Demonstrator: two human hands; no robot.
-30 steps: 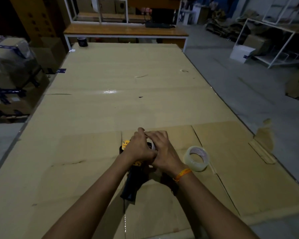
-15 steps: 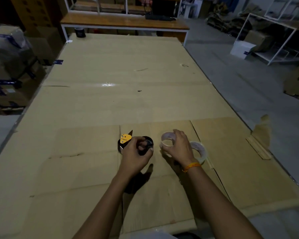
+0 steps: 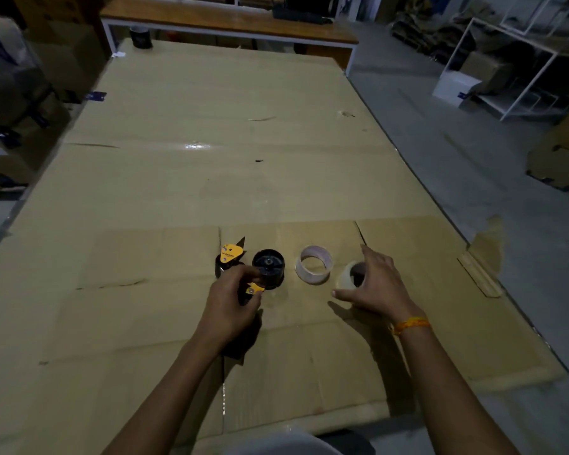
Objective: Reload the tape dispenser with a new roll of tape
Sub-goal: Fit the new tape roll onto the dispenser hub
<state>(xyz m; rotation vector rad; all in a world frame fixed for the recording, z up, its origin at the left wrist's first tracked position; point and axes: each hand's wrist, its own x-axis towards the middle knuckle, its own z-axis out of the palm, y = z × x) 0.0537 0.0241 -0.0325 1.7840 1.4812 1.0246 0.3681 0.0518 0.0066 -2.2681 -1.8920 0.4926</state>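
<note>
A black and yellow tape dispenser point(image 3: 266, 268) lies on the cardboard-covered table point(image 3: 211, 178), its black spool hub bare and facing up. My left hand point(image 3: 230, 303) grips the dispenser's handle. To the right of the hub stands an empty whitish tape core point(image 3: 313, 268) on the cardboard, untouched. Further right is a new clear tape roll point(image 3: 348, 278). My right hand point(image 3: 373, 284) curls over the roll from the right with fingers spread; I cannot tell whether it touches the roll.
A dark roll or cup point(image 3: 141, 37) stands at the table's far left corner. A wooden bench point(image 3: 230, 19) lies beyond the far edge. Wrapped boxes point(image 3: 7, 93) stack at the left, white racks point(image 3: 523, 60) at the right. The table's right edge runs diagonally past my right hand.
My right hand pulled the empty core off the dispenser's hub, set it on the cardboard and moved right to the new roll. My left hand stayed on the dispenser.
</note>
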